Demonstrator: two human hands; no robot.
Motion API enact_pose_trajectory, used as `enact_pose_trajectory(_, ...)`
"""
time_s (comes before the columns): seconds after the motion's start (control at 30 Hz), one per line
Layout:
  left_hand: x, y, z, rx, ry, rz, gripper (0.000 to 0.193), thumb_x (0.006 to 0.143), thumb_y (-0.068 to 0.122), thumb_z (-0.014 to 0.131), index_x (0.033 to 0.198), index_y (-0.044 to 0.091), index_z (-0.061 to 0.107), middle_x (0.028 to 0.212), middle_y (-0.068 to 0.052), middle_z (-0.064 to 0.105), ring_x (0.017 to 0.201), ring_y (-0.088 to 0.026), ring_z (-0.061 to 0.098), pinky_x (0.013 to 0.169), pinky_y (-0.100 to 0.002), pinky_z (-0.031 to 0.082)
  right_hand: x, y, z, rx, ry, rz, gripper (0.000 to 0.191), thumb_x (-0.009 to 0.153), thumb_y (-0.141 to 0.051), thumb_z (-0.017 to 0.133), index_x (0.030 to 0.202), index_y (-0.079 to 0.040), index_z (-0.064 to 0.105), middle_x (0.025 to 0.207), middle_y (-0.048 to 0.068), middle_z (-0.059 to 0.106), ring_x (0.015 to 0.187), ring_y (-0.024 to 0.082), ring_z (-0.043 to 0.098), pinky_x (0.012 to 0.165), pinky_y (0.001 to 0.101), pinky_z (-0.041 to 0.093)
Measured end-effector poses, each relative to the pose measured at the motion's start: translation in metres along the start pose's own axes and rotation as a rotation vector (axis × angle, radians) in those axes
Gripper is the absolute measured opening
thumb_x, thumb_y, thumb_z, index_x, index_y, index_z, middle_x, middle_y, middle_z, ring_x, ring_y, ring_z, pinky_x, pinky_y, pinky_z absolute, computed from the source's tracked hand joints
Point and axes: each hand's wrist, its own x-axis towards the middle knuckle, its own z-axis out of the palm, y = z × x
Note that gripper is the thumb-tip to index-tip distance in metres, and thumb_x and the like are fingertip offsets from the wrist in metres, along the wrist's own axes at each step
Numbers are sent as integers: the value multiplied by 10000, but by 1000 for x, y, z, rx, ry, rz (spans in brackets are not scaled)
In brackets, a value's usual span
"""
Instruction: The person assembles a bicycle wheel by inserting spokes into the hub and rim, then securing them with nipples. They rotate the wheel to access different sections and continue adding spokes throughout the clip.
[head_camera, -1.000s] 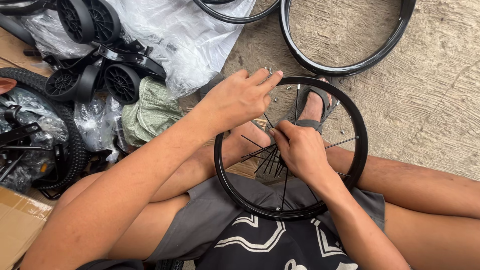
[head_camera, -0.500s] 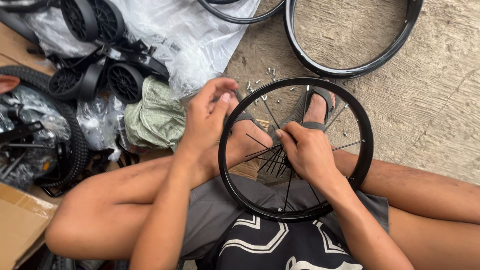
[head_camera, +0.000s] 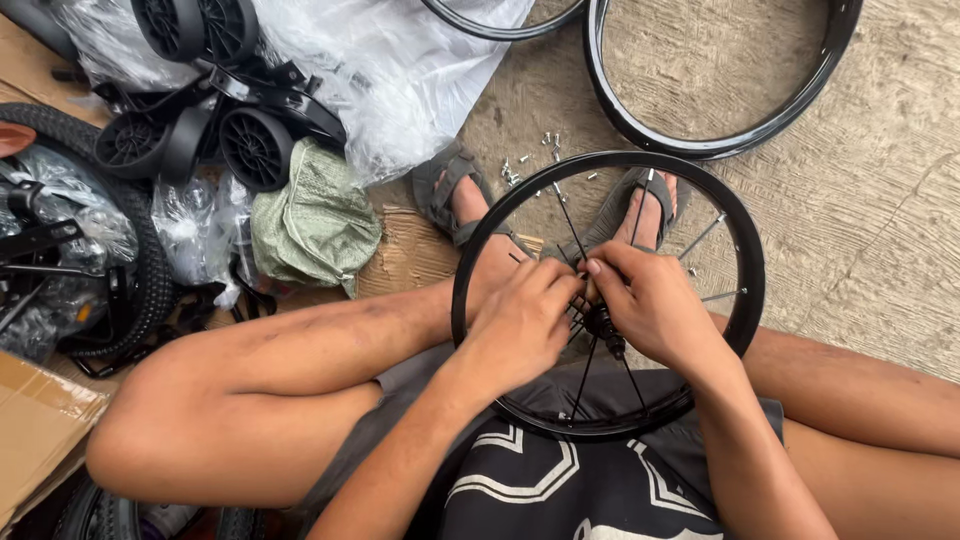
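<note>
While black wheel rim (head_camera: 745, 250) rests on lap, left hand (head_camera: 520, 325) and right hand (head_camera: 650, 305) fingers pinch closed on hub (head_camera: 606, 326) and spokes (head_camera: 563, 215); loose nipples (head_camera: 530, 165) far on concrete.

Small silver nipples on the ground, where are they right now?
Head view, upper middle: the silver nipples lie scattered on the concrete floor just beyond the black wheel rim, between it and the empty rim.

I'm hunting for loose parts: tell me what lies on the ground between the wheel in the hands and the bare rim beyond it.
In the head view, small silvery bits lie scattered on the concrete between the spoked wheel and the bare rim.
</note>
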Motion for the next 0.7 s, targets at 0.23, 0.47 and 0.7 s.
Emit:
enact_pose_trajectory(0.23,8,-7,15,-65,-130,-82,345,867,40,630,1211,39,659,1033,-125,668,1014,-345,633,827,-478,517,-8,3,-2,-54,41,-142,174,979,-127,599,1057,3,685,809,189,719,740,366,729,642,429,551)
enact_pose_trajectory(0.47,15,-19,29,-318,-146,-386,237,951,139,661,1161,57,732,851,-177,754,730,-279,707,700,-395,550,-12,8,-1,-208,93,-245,185,965,-122,611,1080,-3,693,901,207,721,808,411,697,689,485,538)
enact_pose_trajectory(0.7,5,-24,75,-924,334,-463,245,967,3,685,1189,-70,611,944,-97,763,849,-129,736,748,-259,608,-12,10,4,-242,102,-209,193,967,-147,603,1076,-19,697,909,186,734,822,404,698,695,495,532)
